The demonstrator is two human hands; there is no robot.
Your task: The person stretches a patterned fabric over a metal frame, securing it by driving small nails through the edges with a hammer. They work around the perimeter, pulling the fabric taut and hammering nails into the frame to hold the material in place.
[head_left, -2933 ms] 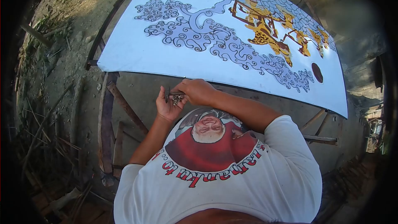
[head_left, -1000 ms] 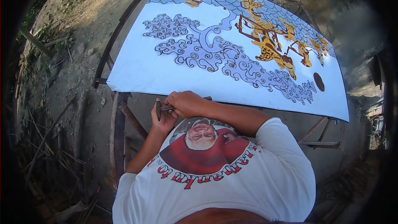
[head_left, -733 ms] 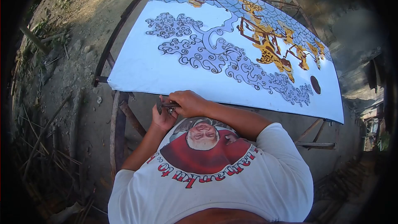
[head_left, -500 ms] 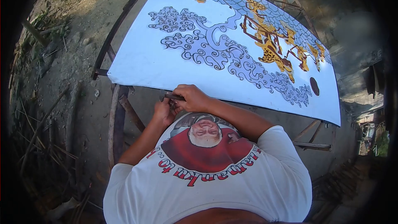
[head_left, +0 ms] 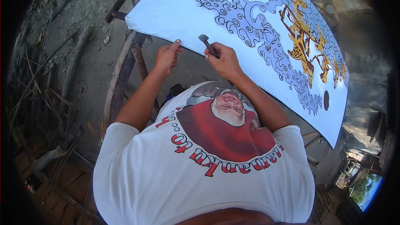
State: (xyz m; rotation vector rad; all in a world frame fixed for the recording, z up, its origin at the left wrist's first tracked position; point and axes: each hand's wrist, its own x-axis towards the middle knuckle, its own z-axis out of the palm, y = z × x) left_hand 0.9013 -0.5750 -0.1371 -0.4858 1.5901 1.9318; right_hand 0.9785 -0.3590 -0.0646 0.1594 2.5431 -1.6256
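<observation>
A large white canvas (head_left: 166,14), painted with lilac curling clouds and golden figures, is spread over a wooden frame. At its near edge my left hand (head_left: 167,58) is closed, thumb and finger pinching the border. Whether a small nail is also in that pinch cannot be made out. My right hand (head_left: 225,61) grips a small hammer (head_left: 203,38) by its dark handle. The hammer's metal head points up and left, above the canvas margin, a short way right of my left hand.
Wooden poles (head_left: 118,79) prop the canvas at its left side. Sticks and branches (head_left: 46,75) lie on the bare dirt ground at the left. A dark oval spot (head_left: 326,100) marks the canvas at the right. Stacked clutter stands at the far right.
My hands, together near my chest before, have parted. The left has reached up to the canvas edge; the right has lifted the hammer to the right. The view has tilted and turned.
</observation>
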